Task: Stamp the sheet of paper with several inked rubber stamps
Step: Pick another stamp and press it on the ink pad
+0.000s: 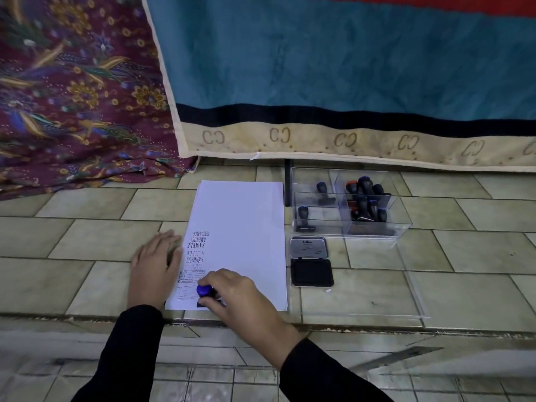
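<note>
A white sheet of paper [240, 224] lies on the tiled floor, with several black stamp prints along its left edge. My right hand [240, 297] grips a stamp with a blue knob [204, 291] and presses it down near the sheet's bottom left corner. My left hand [156, 262] lies flat, fingers apart, on the left edge of the paper. An open black ink pad [311, 272] with a silver lid sits just right of the sheet. Behind it, a clear plastic organizer [348, 227] holds several more dark-handled stamps [365, 198].
A clear plastic lid [406, 285] lies flat on the floor right of the ink pad. A teal blanket with a beige border [348, 140] hangs behind, and a purple floral cloth [72, 97] lies at the back left. A floor step edge [377, 326] runs just below the paper.
</note>
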Motion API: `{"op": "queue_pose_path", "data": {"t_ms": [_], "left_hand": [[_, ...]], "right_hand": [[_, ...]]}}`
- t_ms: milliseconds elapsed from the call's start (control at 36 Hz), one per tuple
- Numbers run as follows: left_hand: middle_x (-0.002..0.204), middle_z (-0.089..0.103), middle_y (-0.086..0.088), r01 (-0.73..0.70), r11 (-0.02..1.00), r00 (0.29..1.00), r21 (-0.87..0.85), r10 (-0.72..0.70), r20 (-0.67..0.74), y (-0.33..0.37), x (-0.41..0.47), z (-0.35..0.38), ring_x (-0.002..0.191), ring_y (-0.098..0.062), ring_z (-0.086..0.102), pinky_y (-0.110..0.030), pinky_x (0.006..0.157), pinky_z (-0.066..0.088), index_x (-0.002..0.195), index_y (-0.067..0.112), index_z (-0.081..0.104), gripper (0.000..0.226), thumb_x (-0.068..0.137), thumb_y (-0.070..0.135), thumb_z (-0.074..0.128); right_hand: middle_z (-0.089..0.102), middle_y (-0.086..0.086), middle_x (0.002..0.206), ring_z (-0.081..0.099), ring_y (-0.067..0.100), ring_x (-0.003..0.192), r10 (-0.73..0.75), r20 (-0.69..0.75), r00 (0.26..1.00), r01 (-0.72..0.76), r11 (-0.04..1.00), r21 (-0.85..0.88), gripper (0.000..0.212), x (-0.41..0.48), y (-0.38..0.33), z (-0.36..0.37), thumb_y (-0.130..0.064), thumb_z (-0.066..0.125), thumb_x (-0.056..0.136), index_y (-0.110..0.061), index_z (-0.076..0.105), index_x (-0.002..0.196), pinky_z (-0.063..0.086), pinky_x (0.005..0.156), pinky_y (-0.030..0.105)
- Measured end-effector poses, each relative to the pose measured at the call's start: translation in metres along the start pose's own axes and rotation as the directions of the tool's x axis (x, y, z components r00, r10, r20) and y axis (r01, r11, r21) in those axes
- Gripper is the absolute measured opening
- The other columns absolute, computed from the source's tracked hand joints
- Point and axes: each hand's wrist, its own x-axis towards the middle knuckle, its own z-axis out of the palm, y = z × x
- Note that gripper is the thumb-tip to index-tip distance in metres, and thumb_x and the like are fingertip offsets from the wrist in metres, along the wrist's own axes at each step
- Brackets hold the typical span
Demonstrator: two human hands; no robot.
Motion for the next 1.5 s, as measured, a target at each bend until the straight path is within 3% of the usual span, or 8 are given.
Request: {"op": "queue_pose_path", "data": {"t_ms": [167,250,417,583,667,861,1194,1500], "left_hand": [[0.141,0.054,0.001,0.012,1.000,1.000,0.003,-0.012,0.001,0.002,-0.001,0.000,0.135,-0.021,0.042,-0.043,0.112,0.024,0.122,0.017,0.063,0.027,0.097,0.017,0.054],[0.140,0.054,0.001,0.011,1.000,1.000,0.006,-0.011,0.003,0.001,0.000,0.000,0.134,-0.021,0.043,-0.044,0.112,0.025,0.122,0.017,0.063,0.026,0.096,0.017,0.054],[0.141,0.053,0.003,0.008,1.000,1.000,0.006,-0.008,0.007,0.000,-0.002,-0.001,0.136,-0.018,0.041,-0.043,0.114,0.023,0.123,0.019,0.062,0.028,0.097,0.021,0.053],[0.141,0.053,0.003,0.004,1.000,1.000,-0.022,-0.003,0.011,0.002,-0.002,-0.001,0.136,-0.017,0.040,-0.043,0.114,0.022,0.123,0.018,0.062,0.027,0.098,0.022,0.052],[0.142,0.051,0.005,0.011,1.000,1.000,-0.020,-0.010,0.014,0.003,-0.002,-0.003,0.137,-0.016,0.038,-0.042,0.115,0.021,0.124,0.019,0.061,0.028,0.099,0.027,0.052],[0.144,0.050,0.006,0.018,1.000,0.999,-0.001,-0.018,0.027,0.002,-0.002,-0.003,0.137,-0.018,0.038,-0.040,0.114,0.019,0.126,0.020,0.060,0.031,0.097,0.032,0.055],[0.143,0.050,0.006,0.013,1.000,1.000,-0.012,-0.012,0.029,0.003,-0.002,-0.005,0.135,-0.018,0.040,-0.039,0.113,0.020,0.124,0.023,0.061,0.029,0.097,0.032,0.056],[0.142,0.051,0.004,0.013,1.000,1.000,-0.018,-0.013,0.028,0.002,-0.002,-0.004,0.133,-0.020,0.041,-0.040,0.113,0.020,0.120,0.027,0.064,0.025,0.097,0.030,0.057]], "right_hand": [[0.057,0.007,0.099,0.057,0.023,0.082,-0.070,-0.007,0.998,0.069,0.995,-0.073,0.013,0.002,-0.001,0.002,-0.018,0.056,0.090,-0.011,0.057,0.101,0.050,0.072,0.039],[0.058,0.004,0.099,0.060,0.019,0.082,-0.014,-0.048,0.999,0.015,0.999,0.034,0.015,0.001,0.000,-0.001,-0.020,0.061,0.089,-0.014,0.057,0.102,0.052,0.075,0.037],[0.066,-0.010,0.089,0.064,-0.002,0.078,0.142,-0.319,0.937,-0.052,0.960,0.274,0.017,-0.009,0.014,-0.039,-0.015,0.071,0.082,-0.020,0.062,0.096,0.049,0.075,0.009],[0.067,-0.018,0.098,0.067,-0.002,0.085,0.256,-0.451,0.855,-0.159,0.957,0.242,0.030,-0.033,0.050,-0.089,-0.018,0.071,0.083,-0.029,0.063,0.109,0.056,0.079,0.020],[0.064,-0.023,0.097,0.065,-0.005,0.085,0.181,-0.518,0.836,-0.157,0.984,0.089,0.032,-0.049,0.063,-0.107,-0.016,0.072,0.082,-0.032,0.063,0.108,0.052,0.076,0.009],[0.067,-0.007,0.096,0.065,0.003,0.079,0.097,-0.481,0.871,-0.184,0.973,-0.136,0.027,-0.066,0.075,-0.112,-0.014,0.073,0.081,-0.015,0.068,0.108,0.052,0.076,0.015],[0.065,-0.003,0.096,0.063,0.010,0.086,0.034,-0.440,0.897,-0.124,0.976,-0.177,0.025,-0.067,0.071,-0.100,-0.007,0.072,0.080,-0.010,0.068,0.105,0.053,0.081,0.025],[0.062,-0.010,0.094,0.063,0.005,0.081,0.092,-0.456,0.885,-0.163,0.980,-0.118,0.025,-0.060,0.073,-0.104,-0.010,0.072,0.081,-0.012,0.069,0.106,0.054,0.078,0.021]]}}
